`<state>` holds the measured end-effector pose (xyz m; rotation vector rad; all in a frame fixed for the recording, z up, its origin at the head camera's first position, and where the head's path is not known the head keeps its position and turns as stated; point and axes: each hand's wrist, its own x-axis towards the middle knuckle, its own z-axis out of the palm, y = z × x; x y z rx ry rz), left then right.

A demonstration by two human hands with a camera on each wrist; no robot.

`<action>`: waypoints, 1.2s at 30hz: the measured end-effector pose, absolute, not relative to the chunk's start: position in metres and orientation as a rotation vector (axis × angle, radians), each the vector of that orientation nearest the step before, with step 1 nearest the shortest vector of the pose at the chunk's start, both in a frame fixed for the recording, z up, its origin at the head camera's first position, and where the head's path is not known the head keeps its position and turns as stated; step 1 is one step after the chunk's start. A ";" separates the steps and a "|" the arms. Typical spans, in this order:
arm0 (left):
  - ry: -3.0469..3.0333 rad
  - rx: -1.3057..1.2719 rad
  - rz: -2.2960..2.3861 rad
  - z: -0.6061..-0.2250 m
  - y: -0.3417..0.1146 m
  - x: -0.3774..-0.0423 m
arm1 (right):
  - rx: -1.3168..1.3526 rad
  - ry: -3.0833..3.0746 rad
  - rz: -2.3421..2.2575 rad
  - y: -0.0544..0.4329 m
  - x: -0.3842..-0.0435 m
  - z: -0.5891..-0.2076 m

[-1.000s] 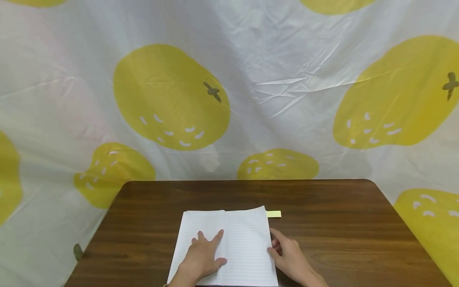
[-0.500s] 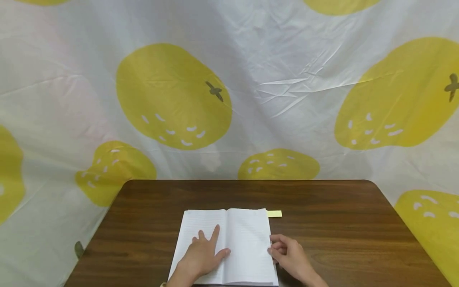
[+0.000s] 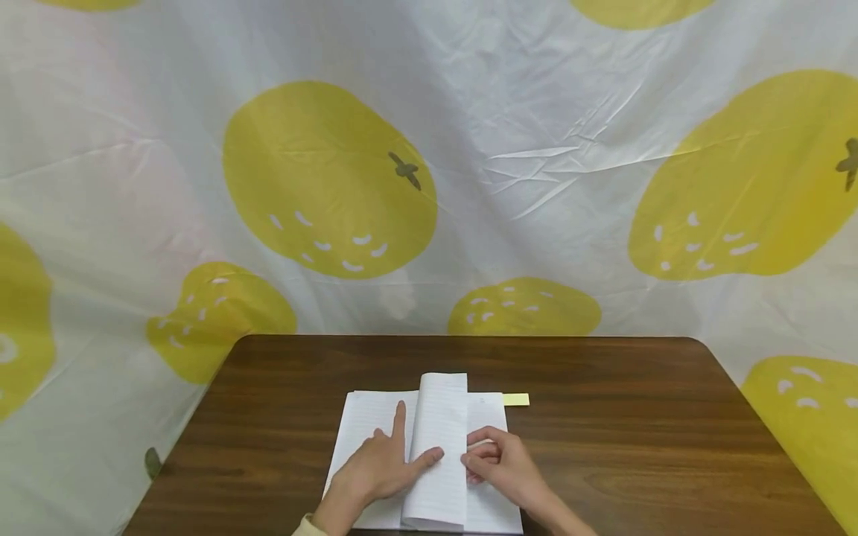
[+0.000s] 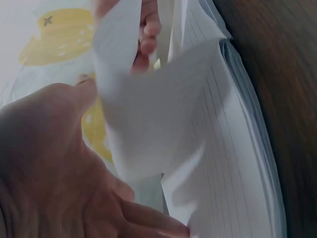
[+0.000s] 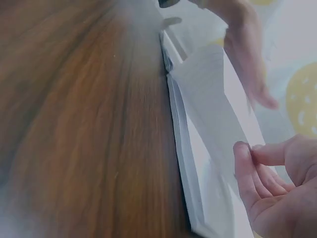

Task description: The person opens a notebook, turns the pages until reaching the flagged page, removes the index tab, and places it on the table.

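An open lined notebook (image 3: 492, 495) lies on the brown table. One page (image 3: 439, 417) stands lifted and curved over its middle. My right hand (image 3: 501, 465) pinches the free edge of this page between thumb and fingers, seen closer in the right wrist view, where the page (image 5: 208, 94) rises from the stack. Over the left page lies my left hand (image 3: 378, 465), index finger pointing away and thumb stretched across the lifted page. In the left wrist view the page (image 4: 143, 109) bends up beside the left hand (image 4: 64, 163), and part of the right hand is hidden behind it.
A yellow sticky tab (image 3: 515, 400) juts out from the notebook's upper right edge. The wooden table (image 3: 637, 417) reaches back to a white curtain (image 3: 375, 45) printed with yellow fruit.
The right hand has moved left from the notebook's right edge, carrying the page up and over toward the middle. The left hand's thumb now overlaps the raised page.
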<state>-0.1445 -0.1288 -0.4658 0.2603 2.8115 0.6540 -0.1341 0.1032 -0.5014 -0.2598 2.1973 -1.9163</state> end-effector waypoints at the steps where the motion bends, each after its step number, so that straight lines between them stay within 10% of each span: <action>1: 2.819 0.254 0.649 -0.466 -0.128 -0.145 | -0.276 2.188 -1.914 0.100 -0.135 -0.501; 36: 2.881 0.419 0.742 -0.476 -0.144 -0.133 | -0.766 2.972 -0.941 0.088 -0.183 -0.503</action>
